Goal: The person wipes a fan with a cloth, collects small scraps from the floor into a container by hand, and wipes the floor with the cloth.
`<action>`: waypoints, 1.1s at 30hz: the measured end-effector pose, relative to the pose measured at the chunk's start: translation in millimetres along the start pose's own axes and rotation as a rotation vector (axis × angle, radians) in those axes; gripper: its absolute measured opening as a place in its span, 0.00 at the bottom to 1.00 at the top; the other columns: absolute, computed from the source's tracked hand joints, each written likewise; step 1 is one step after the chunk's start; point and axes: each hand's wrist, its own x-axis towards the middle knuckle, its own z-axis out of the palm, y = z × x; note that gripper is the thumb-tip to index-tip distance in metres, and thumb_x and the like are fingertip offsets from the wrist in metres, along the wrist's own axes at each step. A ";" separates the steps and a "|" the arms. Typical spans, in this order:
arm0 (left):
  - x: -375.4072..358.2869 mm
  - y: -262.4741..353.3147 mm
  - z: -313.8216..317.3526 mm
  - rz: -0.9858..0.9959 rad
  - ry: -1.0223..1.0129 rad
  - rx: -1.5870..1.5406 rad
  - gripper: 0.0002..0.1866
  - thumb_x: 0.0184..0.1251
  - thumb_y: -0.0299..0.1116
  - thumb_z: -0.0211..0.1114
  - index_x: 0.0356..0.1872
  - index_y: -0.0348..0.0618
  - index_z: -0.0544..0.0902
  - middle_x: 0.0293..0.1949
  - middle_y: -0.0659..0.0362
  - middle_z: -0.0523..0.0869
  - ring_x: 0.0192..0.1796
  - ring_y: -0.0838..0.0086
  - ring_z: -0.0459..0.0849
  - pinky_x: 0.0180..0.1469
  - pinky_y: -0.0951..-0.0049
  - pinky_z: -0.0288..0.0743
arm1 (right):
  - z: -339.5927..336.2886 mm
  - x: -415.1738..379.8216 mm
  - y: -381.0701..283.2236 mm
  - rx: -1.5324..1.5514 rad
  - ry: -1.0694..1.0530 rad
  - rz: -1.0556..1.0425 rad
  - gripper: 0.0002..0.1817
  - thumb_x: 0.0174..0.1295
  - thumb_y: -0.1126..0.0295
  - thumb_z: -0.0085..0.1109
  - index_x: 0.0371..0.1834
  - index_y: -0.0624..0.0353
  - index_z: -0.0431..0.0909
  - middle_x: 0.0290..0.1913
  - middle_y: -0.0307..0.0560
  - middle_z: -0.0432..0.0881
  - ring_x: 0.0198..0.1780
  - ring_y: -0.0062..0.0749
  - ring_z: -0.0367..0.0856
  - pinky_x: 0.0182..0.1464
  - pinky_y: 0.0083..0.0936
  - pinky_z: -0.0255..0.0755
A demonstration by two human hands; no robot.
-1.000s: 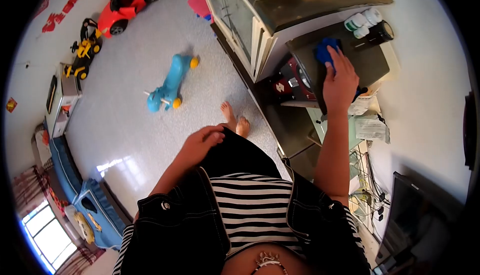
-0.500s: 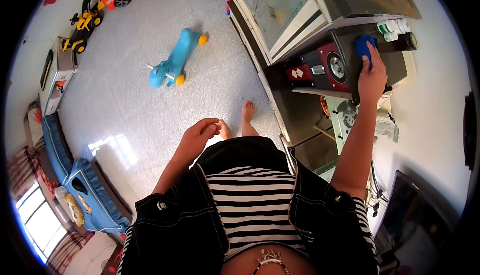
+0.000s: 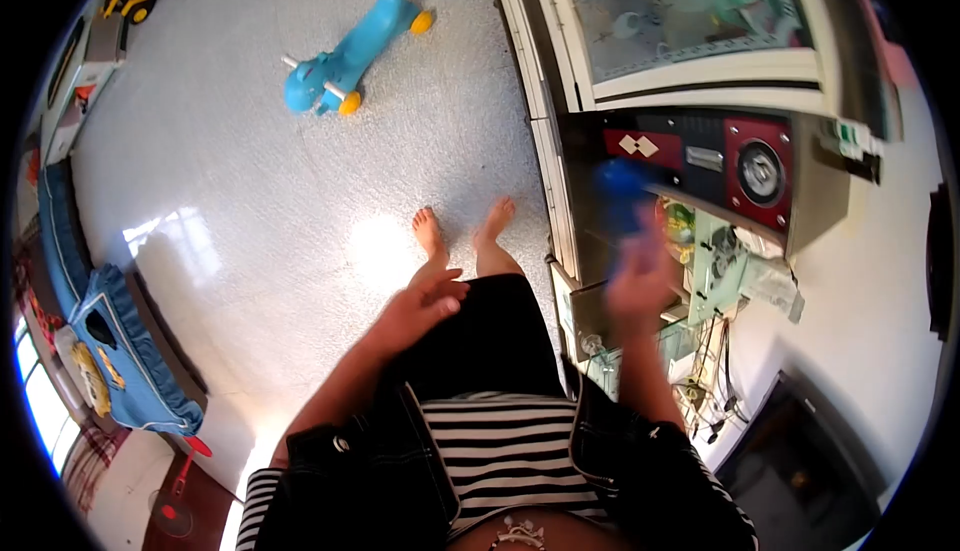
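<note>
In my right hand [image 3: 642, 281] is a bunched blue cloth [image 3: 622, 189]; both are smeared by motion. The hand is closed on it, in front of the dark shelf of the cabinet. Just behind the cloth, a red and black speaker [image 3: 690, 159] with a round silver cone lies in that shelf. My left hand [image 3: 428, 309] hovers above my thigh, its fingers loosely stretched and nothing in them.
A glass-doored cabinet [image 3: 830, 81] stands to the right, with small bottles [image 3: 858, 141] beside it. Below are a glass stand [image 3: 720, 269], loose cables and a dark television [image 3: 810, 451]. A blue ride-on toy [image 3: 350, 56] stands on the grey floor [image 3: 250, 181]. Blue seating [image 3: 135, 351] lines the left.
My right hand has brought the blue cloth away from the speaker's side panel, left and down to the shelf front. The view has shifted toward the cabinet. My left hand has lowered slightly.
</note>
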 end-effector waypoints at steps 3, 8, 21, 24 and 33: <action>30.8 -59.0 16.7 0.038 0.196 -0.673 0.35 0.77 0.39 0.62 0.77 0.41 0.58 0.65 0.52 0.78 0.67 0.64 0.76 0.70 0.63 0.68 | 123.5 -65.0 44.3 0.260 -0.845 0.109 0.36 0.68 0.70 0.63 0.77 0.64 0.58 0.69 0.59 0.73 0.72 0.41 0.70 0.72 0.33 0.63; 78.8 -197.2 -30.3 -0.264 0.794 -0.701 0.17 0.72 0.37 0.66 0.52 0.33 0.80 0.42 0.55 0.88 0.39 0.71 0.87 0.46 0.71 0.81 | 253.5 -68.4 198.6 0.261 -0.948 0.423 0.19 0.68 0.60 0.63 0.60 0.53 0.81 0.44 0.53 0.89 0.49 0.47 0.88 0.51 0.34 0.79; 137.4 -287.7 -66.4 -0.492 0.416 -0.996 0.30 0.72 0.54 0.60 0.58 0.35 0.73 0.38 0.50 0.84 0.43 0.63 0.86 0.51 0.63 0.81 | 496.0 52.7 549.6 -0.510 -0.362 0.292 0.06 0.59 0.67 0.63 0.36 0.54 0.85 0.35 0.53 0.88 0.39 0.50 0.86 0.42 0.42 0.78; 136.9 -278.9 -77.3 -0.518 0.408 -1.014 0.32 0.71 0.55 0.61 0.60 0.36 0.72 0.39 0.51 0.84 0.44 0.64 0.86 0.50 0.63 0.81 | 522.6 54.4 568.6 -0.473 -0.197 0.166 0.06 0.58 0.66 0.64 0.34 0.55 0.84 0.33 0.52 0.87 0.38 0.50 0.86 0.42 0.43 0.78; 148.5 -254.2 -53.4 -0.487 0.390 -1.011 0.29 0.70 0.56 0.62 0.57 0.39 0.74 0.38 0.52 0.84 0.44 0.63 0.87 0.50 0.61 0.82 | 450.1 42.2 481.2 0.199 -0.503 0.735 0.04 0.66 0.73 0.58 0.40 0.61 0.76 0.31 0.50 0.85 0.32 0.35 0.86 0.33 0.31 0.80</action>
